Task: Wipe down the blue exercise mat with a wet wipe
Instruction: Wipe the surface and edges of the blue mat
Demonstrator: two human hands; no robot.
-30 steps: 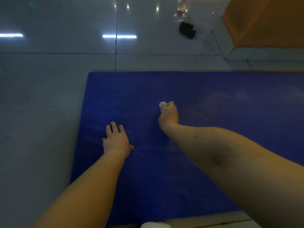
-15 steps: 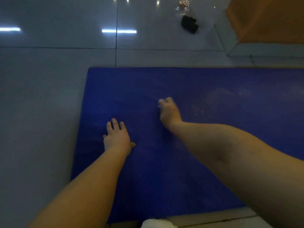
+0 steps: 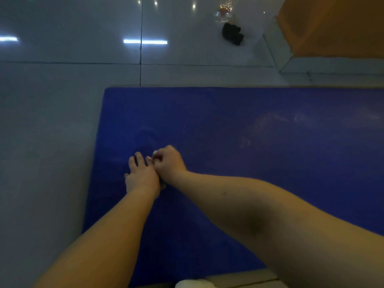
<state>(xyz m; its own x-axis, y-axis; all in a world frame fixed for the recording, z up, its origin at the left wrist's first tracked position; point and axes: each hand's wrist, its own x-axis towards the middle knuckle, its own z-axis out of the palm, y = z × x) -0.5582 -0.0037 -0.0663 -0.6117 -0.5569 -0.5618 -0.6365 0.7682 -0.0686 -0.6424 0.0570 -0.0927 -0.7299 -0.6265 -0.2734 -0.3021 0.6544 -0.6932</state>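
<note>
Indoor room, home or gym unclear: glossy tiled floor (image 3: 62, 104), blue exercise mat (image 3: 228, 125), orange wall (image 3: 336, 26).

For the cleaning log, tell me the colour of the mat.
The mat is plain deep blue, clearest in the head view.

From where I sit I see two arms, both bare from the lower edge of the picture up to the wrists. The left arm (image 3: 99, 242) is smooth and even along its length. The right arm (image 3: 291, 221) fills more of the picture, with a small dark mark (image 3: 224, 192) on the forearm and a shadowed crease (image 3: 255, 227) at the inner elbow. The left hand (image 3: 142, 177) is broad, its fingers (image 3: 139, 157) short with rounded tips. The right hand (image 3: 169, 163) shows rounded knuckles. The nails are too blurred to describe. A pale rounded shape (image 3: 193, 284) sits at the bottom edge, and I cannot tell whether it is clothing.
</note>
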